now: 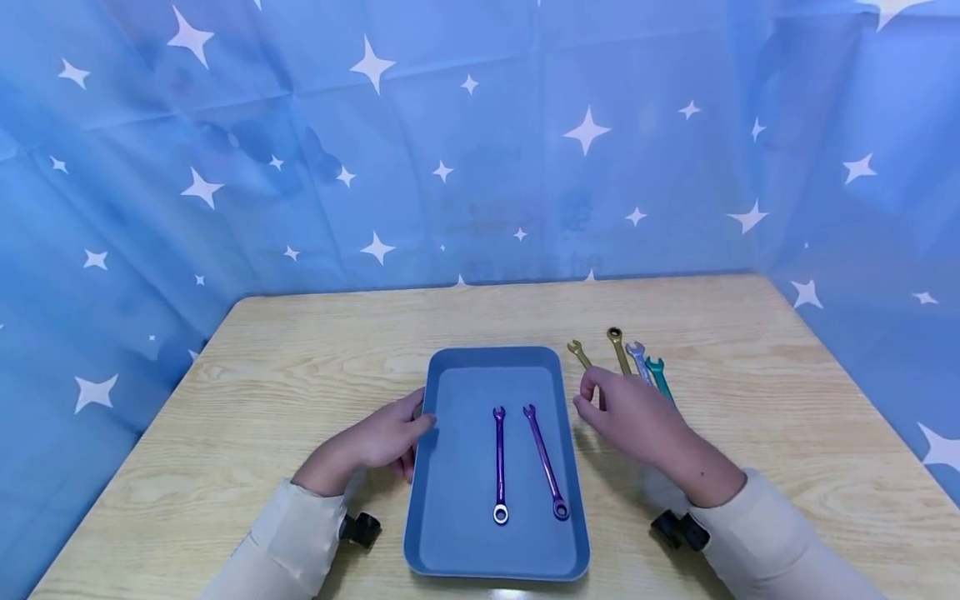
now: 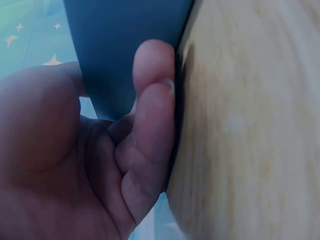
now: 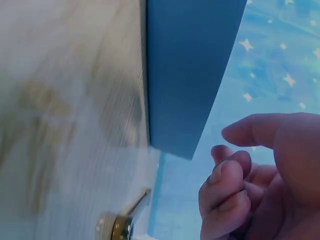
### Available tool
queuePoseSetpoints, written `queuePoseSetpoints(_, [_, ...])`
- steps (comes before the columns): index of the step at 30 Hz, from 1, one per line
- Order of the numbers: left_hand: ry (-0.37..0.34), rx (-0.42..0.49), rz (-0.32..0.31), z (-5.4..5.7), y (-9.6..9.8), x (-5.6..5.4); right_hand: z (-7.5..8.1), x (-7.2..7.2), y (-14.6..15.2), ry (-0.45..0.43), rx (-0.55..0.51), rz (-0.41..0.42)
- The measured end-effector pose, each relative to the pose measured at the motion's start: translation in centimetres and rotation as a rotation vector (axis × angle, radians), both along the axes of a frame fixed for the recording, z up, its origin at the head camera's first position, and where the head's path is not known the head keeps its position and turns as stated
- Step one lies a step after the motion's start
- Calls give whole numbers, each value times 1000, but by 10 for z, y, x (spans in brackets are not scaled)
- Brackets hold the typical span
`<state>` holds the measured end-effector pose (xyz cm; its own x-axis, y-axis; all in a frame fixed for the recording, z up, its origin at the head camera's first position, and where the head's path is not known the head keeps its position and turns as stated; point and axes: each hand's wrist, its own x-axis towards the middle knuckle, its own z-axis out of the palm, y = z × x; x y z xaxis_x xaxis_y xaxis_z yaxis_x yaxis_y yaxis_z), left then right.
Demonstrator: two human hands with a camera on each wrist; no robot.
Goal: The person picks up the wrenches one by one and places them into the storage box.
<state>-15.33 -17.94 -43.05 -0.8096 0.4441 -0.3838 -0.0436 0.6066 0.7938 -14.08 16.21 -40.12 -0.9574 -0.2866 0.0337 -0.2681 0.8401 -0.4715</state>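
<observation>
A blue tray (image 1: 457,533) holds two purple combination wrenches, the left one (image 1: 500,467) nearly upright in view and the right one (image 1: 546,462) slanted. My left hand (image 1: 382,433) grips the tray's left side, thumb over the rim, fingers against the outer wall (image 2: 115,50). Beyond the tray's right side, my right hand (image 1: 633,412) hovers with fingers loosely bent and thumb apart, holding nothing. Partly hidden behind it lie two gold wrenches, one (image 1: 579,353) nearer the tray and one (image 1: 618,346) beside a silver-blue wrench (image 1: 637,358) and a green wrench (image 1: 658,377).
The wooden table (image 1: 300,358) extends around the tray on all sides. Behind it hangs a blue curtain (image 1: 480,167) with white stars. A small black device sits at each wrist, on the left sleeve (image 1: 362,529) and the right sleeve (image 1: 681,531).
</observation>
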Motion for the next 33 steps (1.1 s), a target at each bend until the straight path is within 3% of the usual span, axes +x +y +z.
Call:
queuePoseSetpoints(14, [0,4,5,-1,-1,0,-6,-8,13,12,135,-23])
queuePoseSetpoints(33, [-9,-1,9,-3,0,-1,-7,-10,20,-20,231,-50])
